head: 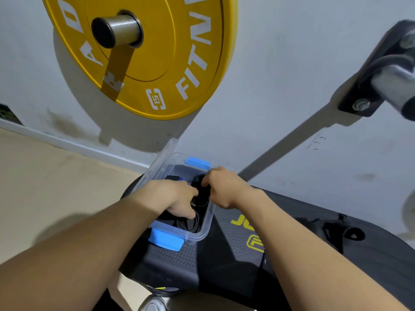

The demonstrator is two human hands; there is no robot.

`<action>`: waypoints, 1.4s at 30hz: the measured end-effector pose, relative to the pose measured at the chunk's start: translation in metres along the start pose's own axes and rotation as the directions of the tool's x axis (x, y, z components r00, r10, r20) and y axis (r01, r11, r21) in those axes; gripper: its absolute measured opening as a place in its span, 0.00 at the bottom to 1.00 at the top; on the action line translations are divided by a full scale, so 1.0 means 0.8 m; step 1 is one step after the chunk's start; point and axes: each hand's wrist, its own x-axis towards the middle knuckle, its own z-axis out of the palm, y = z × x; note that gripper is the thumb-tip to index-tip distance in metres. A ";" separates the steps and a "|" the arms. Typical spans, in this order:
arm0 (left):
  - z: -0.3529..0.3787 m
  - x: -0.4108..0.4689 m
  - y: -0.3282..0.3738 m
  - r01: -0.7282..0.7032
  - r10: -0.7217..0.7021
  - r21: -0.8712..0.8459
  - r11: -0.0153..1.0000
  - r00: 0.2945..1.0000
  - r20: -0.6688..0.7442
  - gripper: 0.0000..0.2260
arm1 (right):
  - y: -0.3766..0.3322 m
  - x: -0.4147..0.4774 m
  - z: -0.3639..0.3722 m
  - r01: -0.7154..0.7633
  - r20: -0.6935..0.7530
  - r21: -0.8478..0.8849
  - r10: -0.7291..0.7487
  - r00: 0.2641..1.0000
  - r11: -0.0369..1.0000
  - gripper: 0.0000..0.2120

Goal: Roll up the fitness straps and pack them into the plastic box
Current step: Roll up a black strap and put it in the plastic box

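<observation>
— Where is the plastic box (203, 232)?

— On the far left corner of the black bench (224, 265), open. Its clear lid (162, 157) stands tilted at the box's far left side. There is one blue latch (166, 240) at the near end and another blue latch (197, 162) at the far end.

— And the straps?

— They are inside the box. A black strap roll (204, 192) sits in the middle between the two hands, and loose black straps (187, 223) lie at the near end, under the left wrist.

— What is the right hand (222, 187) doing?

— It reaches in over the right wall, with its fingers curled round the top of the strap roll and gripping it.

— The left hand (177, 198)?

— It is down in the box from the left side, its fingers bent toward the same roll and its thumb low by the loose straps. I cannot tell whether it actually grips anything, because the fingertips are hidden.

— What lies beyond the bench?

— A yellow weight plate (157, 52) hangs on a steel bar sleeve (119, 30) above the box, in front of a pale wall (269, 75). A grey rack post (292, 142) slants up to the right. Beige floor (45, 176) shows to the left.
</observation>
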 end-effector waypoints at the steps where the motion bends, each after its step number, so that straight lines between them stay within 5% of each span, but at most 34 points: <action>1: -0.005 -0.005 0.004 -0.007 0.007 -0.002 1.000 0.999 -0.034 0.30 | 0.008 -0.013 -0.009 -0.019 -0.017 0.075 0.020 1.000 0.997 0.18; 5: -0.024 -0.020 0.041 -0.084 0.086 0.015 0.996 0.969 -0.231 0.15 | 0.052 -0.074 -0.035 -0.121 -0.126 0.228 0.153 0.980 0.966 0.22; 9: -0.034 -0.024 0.123 -0.263 0.255 0.025 0.965 0.900 -0.353 0.08 | 0.107 -0.144 -0.030 -0.320 -0.053 0.300 0.351 0.935 0.899 0.17; 14: 0.009 -0.006 0.236 -0.386 0.400 0.105 0.917 0.885 -0.240 0.12 | 0.170 -0.233 -0.005 -0.587 0.147 0.253 0.570 0.809 0.769 0.10; 20: 0.057 0.019 0.298 -0.405 0.429 0.178 0.897 0.895 -0.121 0.25 | 0.210 -0.290 0.027 -0.628 0.207 0.259 0.593 0.778 0.733 0.05; 23: 0.059 0.025 0.314 -0.389 0.421 0.195 0.900 0.893 -0.158 0.22 | 0.214 -0.298 0.038 -0.634 0.273 0.235 0.576 0.771 0.737 0.32; 25: 0.056 0.029 0.317 -0.439 0.462 0.164 0.883 0.875 -0.144 0.17 | 0.209 -0.293 0.051 -0.589 0.264 0.129 0.545 0.796 0.798 0.35; 28: 0.052 0.037 0.316 -0.519 0.528 0.140 0.843 0.848 -0.038 0.20 | 0.206 -0.278 0.070 -0.515 0.210 0.054 0.494 0.844 0.856 0.08; 33: 0.048 0.047 0.308 -0.437 0.437 0.194 0.878 0.898 0.043 0.23 | 0.217 -0.270 0.047 -0.526 -0.067 0.196 0.546 0.835 0.828 0.05; 36: 0.030 0.042 0.299 -0.373 0.373 -0.005 0.928 0.927 0.046 0.19 | 0.222 -0.271 0.022 -0.498 -0.352 0.404 0.633 0.689 0.767 0.07; 38: 0.013 0.043 0.301 -0.304 0.286 -0.254 0.918 0.952 -0.105 0.14 | 0.216 -0.274 0.011 -0.442 -0.409 0.514 0.662 0.628 0.736 0.08; 40: -0.008 0.044 0.303 -0.256 0.108 -0.654 0.711 0.960 -0.258 0.14 | 0.206 -0.276 0.006 -0.380 -0.344 0.586 0.644 0.683 0.716 0.10; 42: -0.026 0.044 0.299 -0.260 0.021 -0.919 0.295 0.964 -0.266 0.12 | 0.195 -0.275 0.009 -0.283 -0.186 0.697 0.548 0.816 0.659 0.09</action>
